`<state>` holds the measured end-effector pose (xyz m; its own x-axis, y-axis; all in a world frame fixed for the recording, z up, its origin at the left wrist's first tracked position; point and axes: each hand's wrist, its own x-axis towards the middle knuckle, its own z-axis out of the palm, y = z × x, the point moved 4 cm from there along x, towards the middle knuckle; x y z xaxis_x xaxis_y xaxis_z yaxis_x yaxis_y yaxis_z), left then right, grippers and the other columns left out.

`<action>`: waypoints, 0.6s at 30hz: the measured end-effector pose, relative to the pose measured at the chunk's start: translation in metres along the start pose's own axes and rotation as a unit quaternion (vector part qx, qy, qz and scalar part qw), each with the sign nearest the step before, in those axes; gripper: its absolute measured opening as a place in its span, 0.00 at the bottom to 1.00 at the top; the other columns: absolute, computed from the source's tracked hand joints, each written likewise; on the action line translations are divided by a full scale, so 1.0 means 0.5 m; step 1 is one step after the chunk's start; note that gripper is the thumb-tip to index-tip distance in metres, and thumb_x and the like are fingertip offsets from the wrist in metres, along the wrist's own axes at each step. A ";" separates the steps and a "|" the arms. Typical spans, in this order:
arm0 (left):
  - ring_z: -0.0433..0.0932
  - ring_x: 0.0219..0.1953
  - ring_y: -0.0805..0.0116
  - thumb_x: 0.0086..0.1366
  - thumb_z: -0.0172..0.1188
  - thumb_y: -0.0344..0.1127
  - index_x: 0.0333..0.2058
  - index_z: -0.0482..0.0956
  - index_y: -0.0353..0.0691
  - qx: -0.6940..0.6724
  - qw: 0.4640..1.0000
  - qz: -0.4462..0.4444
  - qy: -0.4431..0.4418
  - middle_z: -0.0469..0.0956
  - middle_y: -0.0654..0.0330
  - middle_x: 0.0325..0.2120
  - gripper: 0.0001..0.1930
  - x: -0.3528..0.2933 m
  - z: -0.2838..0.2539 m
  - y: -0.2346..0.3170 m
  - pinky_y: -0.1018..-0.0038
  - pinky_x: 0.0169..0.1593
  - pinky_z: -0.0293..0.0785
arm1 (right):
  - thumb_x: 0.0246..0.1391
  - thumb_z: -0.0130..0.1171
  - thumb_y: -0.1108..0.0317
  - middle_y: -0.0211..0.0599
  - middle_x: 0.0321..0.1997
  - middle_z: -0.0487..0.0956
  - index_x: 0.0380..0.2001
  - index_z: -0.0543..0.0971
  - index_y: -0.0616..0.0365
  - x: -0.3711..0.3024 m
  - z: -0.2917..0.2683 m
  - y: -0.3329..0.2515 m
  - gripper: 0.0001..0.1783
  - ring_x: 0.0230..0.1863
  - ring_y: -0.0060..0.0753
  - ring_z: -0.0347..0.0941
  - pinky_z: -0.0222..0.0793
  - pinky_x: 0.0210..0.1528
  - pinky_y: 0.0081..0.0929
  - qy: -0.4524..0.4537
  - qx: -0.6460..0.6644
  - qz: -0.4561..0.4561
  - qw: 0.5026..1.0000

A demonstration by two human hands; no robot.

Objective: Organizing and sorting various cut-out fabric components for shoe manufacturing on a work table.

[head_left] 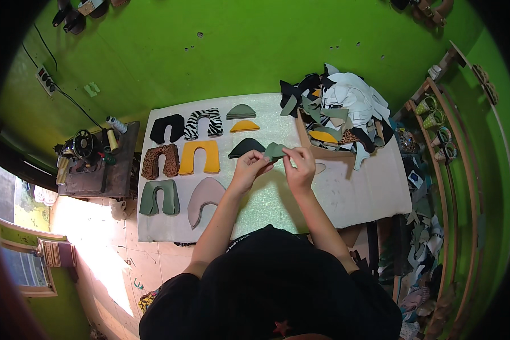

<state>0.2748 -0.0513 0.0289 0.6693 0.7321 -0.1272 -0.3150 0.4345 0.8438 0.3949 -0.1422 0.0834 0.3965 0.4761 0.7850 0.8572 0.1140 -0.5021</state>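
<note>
Your left hand [249,165] and right hand [299,164] meet above the middle of the white table [345,198], and between them they pinch a small grey-green cut piece [275,151]. Your left fingers close on its left end, your right fingers on its right edge; both hands are curled, not spread. The piece seems lifted off the table rather than lying on it, though from above that is hard to judge.

Just left of it lies a dark rounded piece [245,147], with an orange toe-shaped piece [244,126] and a grey-green one [241,111] beyond it toward the far edge. Along the table's left side sit U-shaped pieces in rows: black [167,128], zebra-striped [204,123], leopard-spotted [160,161], yellow [199,157], grey-green [159,198] and pale pink [205,195]. At the far right corner a heap of mixed cut pieces [337,110] spills from a cardboard box [306,141].

Off the table's left edge stands a black sewing machine [84,145] on a small stand. Green walls [221,51] close the room.
</note>
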 end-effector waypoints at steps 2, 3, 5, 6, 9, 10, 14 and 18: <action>0.76 0.33 0.74 0.58 0.53 0.26 0.30 0.68 0.35 -0.009 1.000 -0.001 -0.019 0.74 0.59 0.29 0.04 -0.004 0.010 0.005 0.80 0.40 0.76 | 0.34 0.61 0.77 0.31 0.27 0.71 0.31 0.79 0.53 -0.004 0.010 -0.011 0.15 0.30 0.34 0.68 0.62 0.33 0.29 -0.051 0.004 -0.044 0.998; 0.76 0.34 0.73 0.59 0.52 0.26 0.32 0.68 0.34 -0.015 1.000 -0.006 -0.011 0.74 0.58 0.30 0.03 -0.007 0.016 0.011 0.80 0.40 0.76 | 0.34 0.61 0.77 0.31 0.27 0.71 0.31 0.79 0.53 -0.006 0.011 -0.011 0.15 0.30 0.34 0.68 0.62 0.33 0.29 -0.052 0.005 -0.045 0.998; 0.77 0.35 0.71 0.59 0.50 0.25 0.34 0.69 0.33 -0.021 1.000 -0.011 -0.001 0.74 0.57 0.31 0.04 -0.013 0.022 0.021 0.80 0.40 0.76 | 0.35 0.59 0.76 0.31 0.29 0.71 0.32 0.79 0.51 -0.009 0.017 -0.015 0.15 0.32 0.34 0.68 0.61 0.35 0.29 -0.089 0.020 -0.044 0.995; 0.76 0.37 0.70 0.60 0.48 0.25 0.37 0.69 0.32 0.005 1.000 -0.017 0.000 0.74 0.56 0.33 0.07 -0.015 0.020 0.025 0.80 0.41 0.75 | 0.35 0.59 0.76 0.31 0.29 0.71 0.32 0.79 0.51 -0.011 0.019 -0.014 0.15 0.32 0.34 0.68 0.61 0.35 0.29 -0.091 0.021 -0.044 0.995; 0.76 0.40 0.68 0.61 0.45 0.24 0.44 0.67 0.30 0.042 0.998 -0.039 -0.004 0.74 0.55 0.37 0.12 -0.021 0.021 0.036 0.79 0.44 0.74 | 0.34 0.59 0.76 0.30 0.31 0.71 0.34 0.79 0.49 -0.012 0.023 -0.008 0.18 0.34 0.34 0.67 0.60 0.38 0.30 -0.108 0.039 -0.065 0.991; 0.75 0.42 0.67 0.62 0.43 0.24 0.47 0.65 0.29 0.052 0.997 -0.054 -0.008 0.73 0.55 0.39 0.14 -0.022 0.022 0.037 0.79 0.45 0.74 | 0.33 0.58 0.76 0.30 0.32 0.71 0.34 0.79 0.47 -0.011 0.022 -0.007 0.19 0.35 0.34 0.67 0.60 0.39 0.31 -0.110 0.045 -0.077 0.990; 0.74 0.43 0.66 0.62 0.40 0.24 0.48 0.64 0.28 0.056 0.994 -0.092 -0.035 0.72 0.54 0.42 0.16 -0.023 0.013 0.043 0.78 0.46 0.73 | 0.31 0.57 0.79 0.31 0.32 0.72 0.33 0.81 0.46 0.005 0.012 -0.019 0.21 0.34 0.36 0.68 0.61 0.38 0.31 -0.111 0.039 -0.120 0.986; 0.73 0.45 0.62 0.60 0.36 0.22 0.48 0.63 0.26 -0.015 0.990 -0.121 -0.075 0.69 0.51 0.45 0.18 -0.023 0.009 0.040 0.72 0.49 0.72 | 0.29 0.56 0.79 0.30 0.33 0.72 0.32 0.81 0.45 0.000 0.010 -0.025 0.22 0.36 0.36 0.67 0.60 0.39 0.31 -0.112 0.026 -0.146 0.983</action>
<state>0.2640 -0.0533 0.0497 0.8187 0.5204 -0.2429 -0.1526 0.6048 0.7816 0.3827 -0.1394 0.0879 0.0489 0.5958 0.8017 0.9037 0.3154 -0.2895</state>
